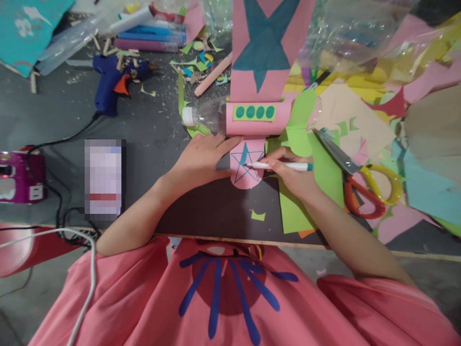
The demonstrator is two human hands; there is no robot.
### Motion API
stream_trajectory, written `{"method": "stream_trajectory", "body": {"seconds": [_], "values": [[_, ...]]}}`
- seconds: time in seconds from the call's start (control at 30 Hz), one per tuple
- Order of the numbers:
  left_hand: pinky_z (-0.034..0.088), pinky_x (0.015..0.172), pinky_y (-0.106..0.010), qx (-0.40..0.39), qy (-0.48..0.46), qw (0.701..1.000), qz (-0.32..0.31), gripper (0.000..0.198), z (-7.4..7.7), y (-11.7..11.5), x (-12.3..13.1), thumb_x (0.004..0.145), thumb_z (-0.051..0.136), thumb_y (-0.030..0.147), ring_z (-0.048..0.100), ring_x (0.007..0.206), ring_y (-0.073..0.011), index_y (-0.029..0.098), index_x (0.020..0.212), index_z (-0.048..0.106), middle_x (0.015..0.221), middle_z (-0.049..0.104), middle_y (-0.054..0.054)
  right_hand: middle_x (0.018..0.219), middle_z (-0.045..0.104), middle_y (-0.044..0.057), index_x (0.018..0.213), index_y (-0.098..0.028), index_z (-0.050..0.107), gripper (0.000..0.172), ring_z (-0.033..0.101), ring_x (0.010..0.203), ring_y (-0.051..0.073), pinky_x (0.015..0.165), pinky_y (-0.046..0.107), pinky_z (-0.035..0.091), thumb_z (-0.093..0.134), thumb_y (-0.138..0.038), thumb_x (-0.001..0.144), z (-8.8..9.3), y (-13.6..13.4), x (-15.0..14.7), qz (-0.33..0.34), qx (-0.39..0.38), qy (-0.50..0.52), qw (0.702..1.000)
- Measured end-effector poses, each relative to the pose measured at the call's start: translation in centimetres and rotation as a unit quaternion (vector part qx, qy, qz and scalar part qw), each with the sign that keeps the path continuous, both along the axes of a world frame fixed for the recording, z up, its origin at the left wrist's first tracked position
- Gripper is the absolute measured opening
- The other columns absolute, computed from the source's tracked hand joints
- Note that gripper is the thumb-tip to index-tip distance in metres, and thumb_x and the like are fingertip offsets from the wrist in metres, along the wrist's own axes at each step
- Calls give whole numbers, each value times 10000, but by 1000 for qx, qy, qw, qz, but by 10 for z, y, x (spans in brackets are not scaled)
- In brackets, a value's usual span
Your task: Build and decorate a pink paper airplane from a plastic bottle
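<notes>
My right hand [288,170] is closed around a white marker [288,166] with a teal end. Its tip rests on a star drawn in teal outline on a pink paper flap [252,181] with a rounded lower end; the star's top point is partly coloured in. My left hand [205,156] lies with fingers spread, thumb and index finger touching the flap's left side. Just beyond lies a clear plastic bottle [212,117] with a white cap, wrapped in pink paper bearing a green strip with teal dots. Past it extends a pink piece with a large teal star [264,43].
A blue glue gun [108,84] lies at the upper left, its cord running to a purple box [25,178]. A phone [104,180] lies left of my forearm. Scissors [356,178] and paper scraps cover the right side. Several markers [151,38] lie at the back.
</notes>
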State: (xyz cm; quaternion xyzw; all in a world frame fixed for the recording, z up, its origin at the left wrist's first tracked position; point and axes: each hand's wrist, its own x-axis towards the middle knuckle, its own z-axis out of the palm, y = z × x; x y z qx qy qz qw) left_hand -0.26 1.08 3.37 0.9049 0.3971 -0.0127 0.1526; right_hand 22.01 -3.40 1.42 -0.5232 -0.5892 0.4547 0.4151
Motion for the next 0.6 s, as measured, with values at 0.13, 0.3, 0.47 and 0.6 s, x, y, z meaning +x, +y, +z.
{"method": "stream_trajectory", "body": {"seconds": [0.13,0.3,0.47,0.6], "values": [[403,799,-355,-6,9,1000,-1,650,1,1,0,833,606,458,585,997,-275,198,1396,411,1098,625,-99,651,686,-12,677,-252,666,158,653,608,147,608,311,549,607,-159,790,-5,2,-1,-65,6,2,998],[403,798,-360,-5,8,1000,-1,660,0,1,-1,831,607,465,586,993,-280,202,1401,405,1096,626,-101,667,683,1,700,-253,660,137,665,633,154,641,321,563,617,-187,812,-5,2,-3,-63,9,-13,998],[399,807,-359,-11,6,1000,2,651,0,1,0,834,598,471,581,1004,-278,211,1400,410,1111,623,-101,640,667,-17,682,-255,642,158,645,599,139,606,302,550,604,-169,810,-2,2,-4,-54,12,-4,998],[396,807,-355,-11,8,1000,3,648,0,1,1,839,591,469,580,1002,-271,218,1406,402,1110,622,-97,613,654,-28,651,-257,632,183,623,578,133,585,294,530,595,-168,807,0,0,-3,-31,12,-31,999]]}}
